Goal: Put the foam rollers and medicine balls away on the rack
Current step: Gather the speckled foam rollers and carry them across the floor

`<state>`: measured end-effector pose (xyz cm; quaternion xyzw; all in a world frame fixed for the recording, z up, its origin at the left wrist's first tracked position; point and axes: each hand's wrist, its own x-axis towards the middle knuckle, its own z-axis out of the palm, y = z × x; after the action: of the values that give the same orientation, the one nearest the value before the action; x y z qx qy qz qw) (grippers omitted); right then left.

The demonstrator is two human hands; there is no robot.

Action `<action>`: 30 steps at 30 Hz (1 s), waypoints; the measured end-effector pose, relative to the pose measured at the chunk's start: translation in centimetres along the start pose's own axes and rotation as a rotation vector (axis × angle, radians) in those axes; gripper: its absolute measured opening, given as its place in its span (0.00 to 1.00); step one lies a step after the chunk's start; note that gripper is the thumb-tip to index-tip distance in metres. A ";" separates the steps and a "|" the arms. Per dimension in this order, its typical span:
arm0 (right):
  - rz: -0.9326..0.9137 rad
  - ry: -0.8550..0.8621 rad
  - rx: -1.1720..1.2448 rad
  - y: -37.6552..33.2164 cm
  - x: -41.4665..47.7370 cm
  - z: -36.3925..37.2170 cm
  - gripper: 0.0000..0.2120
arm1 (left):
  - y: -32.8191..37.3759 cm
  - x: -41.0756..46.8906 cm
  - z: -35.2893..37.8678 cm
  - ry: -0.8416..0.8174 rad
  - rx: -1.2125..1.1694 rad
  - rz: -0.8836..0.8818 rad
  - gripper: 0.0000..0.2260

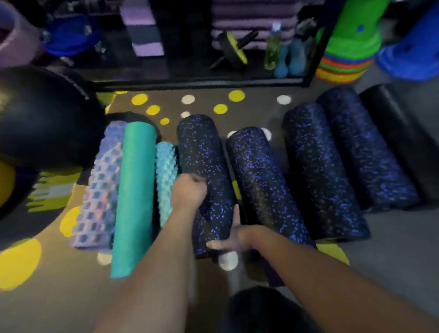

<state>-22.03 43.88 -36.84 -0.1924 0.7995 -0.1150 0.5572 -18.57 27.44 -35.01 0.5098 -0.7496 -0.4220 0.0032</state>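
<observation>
My left hand (188,191) curls against the speckled roller (202,152), fingertips tucked out of sight down its side. My right hand (232,238) is motion-blurred and covers the roller's near end; can't tell if it's gripping. My forearm hides the spiky teal roller (165,164) lower down. Black ball (38,117) cut by left edge, black roller (402,136) by right. Dark shape (261,314) at bottom edge: unidentifiable.

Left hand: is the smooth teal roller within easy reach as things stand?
Likely yes, once freed: the left hand grips the leftmost speckled roller, and the teal roller lies just to its left, top uncovered.
</observation>
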 end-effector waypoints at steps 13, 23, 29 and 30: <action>0.399 0.735 0.184 24.2 -12.0 -12.4 0.13 | 22.0 -13.2 24.4 -0.830 -1.118 0.081 0.06; 0.986 0.585 0.043 36.1 -29.6 -4.7 0.24 | 17.0 -36.1 32.9 -1.419 -0.734 -0.072 0.13; 0.973 0.523 0.143 42.1 -28.7 0.2 0.23 | 13.9 -35.0 34.8 -1.281 -0.491 0.167 0.14; 0.953 0.542 0.163 43.4 -28.0 0.5 0.24 | 13.7 -35.0 34.9 -1.263 -0.482 0.180 0.14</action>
<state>-20.86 95.14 -30.59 0.2707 0.9015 0.0430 0.3348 -27.40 77.94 -33.90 0.0863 -0.5322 -0.7920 -0.2865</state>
